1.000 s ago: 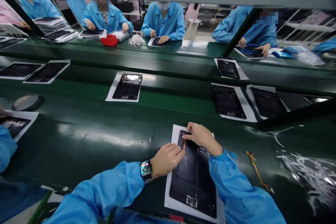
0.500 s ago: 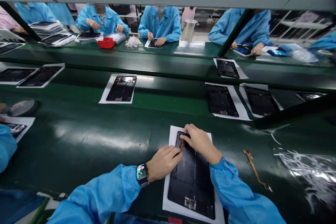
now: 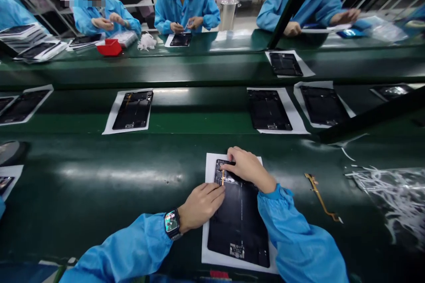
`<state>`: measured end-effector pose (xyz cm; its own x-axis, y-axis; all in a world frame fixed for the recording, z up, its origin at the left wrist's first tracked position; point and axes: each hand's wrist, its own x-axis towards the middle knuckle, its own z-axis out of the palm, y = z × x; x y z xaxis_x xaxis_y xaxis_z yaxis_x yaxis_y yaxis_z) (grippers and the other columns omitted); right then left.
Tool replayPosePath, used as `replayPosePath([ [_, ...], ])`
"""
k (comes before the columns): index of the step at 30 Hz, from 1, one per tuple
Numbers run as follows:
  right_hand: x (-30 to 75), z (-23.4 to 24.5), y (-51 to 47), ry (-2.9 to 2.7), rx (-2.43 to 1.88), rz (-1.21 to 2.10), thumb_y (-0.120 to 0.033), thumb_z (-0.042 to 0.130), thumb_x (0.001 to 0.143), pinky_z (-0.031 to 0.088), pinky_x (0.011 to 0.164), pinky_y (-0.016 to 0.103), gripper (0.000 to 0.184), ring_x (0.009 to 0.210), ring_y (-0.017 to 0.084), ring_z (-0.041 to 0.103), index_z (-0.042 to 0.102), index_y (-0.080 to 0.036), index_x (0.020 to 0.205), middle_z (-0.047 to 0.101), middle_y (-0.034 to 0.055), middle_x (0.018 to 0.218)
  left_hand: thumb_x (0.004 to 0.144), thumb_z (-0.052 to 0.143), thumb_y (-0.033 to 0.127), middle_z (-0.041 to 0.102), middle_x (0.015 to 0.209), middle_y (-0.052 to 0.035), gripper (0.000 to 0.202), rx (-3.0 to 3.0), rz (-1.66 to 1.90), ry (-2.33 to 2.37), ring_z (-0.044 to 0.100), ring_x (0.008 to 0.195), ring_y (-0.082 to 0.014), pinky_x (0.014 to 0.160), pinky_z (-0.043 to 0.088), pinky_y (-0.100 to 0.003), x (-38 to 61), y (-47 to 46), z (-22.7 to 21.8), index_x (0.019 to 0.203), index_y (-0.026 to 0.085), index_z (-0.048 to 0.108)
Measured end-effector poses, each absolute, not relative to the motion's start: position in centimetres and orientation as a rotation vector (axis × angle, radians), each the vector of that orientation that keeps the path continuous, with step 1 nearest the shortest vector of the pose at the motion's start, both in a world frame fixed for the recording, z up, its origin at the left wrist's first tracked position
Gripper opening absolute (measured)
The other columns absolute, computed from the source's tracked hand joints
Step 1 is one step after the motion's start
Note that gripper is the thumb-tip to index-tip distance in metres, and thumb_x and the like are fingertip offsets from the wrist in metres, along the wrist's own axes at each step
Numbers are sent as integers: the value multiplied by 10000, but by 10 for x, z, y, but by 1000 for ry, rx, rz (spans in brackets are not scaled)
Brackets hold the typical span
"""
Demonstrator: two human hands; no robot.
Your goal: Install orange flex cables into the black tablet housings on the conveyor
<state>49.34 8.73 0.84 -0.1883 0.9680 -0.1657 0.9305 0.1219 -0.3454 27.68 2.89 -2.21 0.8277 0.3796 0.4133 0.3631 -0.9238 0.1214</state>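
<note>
A black tablet housing (image 3: 237, 221) lies on a white sheet (image 3: 212, 252) in front of me, its inner side up. An orange flex cable (image 3: 222, 177) runs along its upper left part. My left hand (image 3: 203, 204) has its fingertips closed at the cable's lower end, resting over the housing's left edge. At the cable's upper end is the thumb of my right hand (image 3: 247, 169), with the other fingers curled at the housing's top edge. My fingers partly hide the cable's ends. Off to the right, a second orange flex cable (image 3: 320, 199) lies loose on the green bench.
Beyond my hands, further tablet housings on white sheets (image 3: 134, 108) lie along the green line (image 3: 199, 117). White strips (image 3: 395, 199) are heaped at the right. A dark diagonal bar (image 3: 375, 117) crosses the right side. Co-workers in blue sit opposite, near a red box (image 3: 109, 47).
The view has tilted down and shifted slightly. My hands stay at the flex cable, with little movement, and more of the cable shows between them. Across the bench, co-workers' hands have moved.
</note>
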Motion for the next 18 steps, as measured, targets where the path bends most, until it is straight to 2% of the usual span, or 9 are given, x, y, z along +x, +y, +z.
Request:
replayPosePath([
  [18,495,8,87,-2277,-1950,585,-458,730,818,242,548,277,325,642,141,529,510,-219,833,565,-18,843,970,477,106,671,1197,-112,190,2967,517,569,614,1090,-231,876,537,-354,278,31,-16,1062,83,641],
])
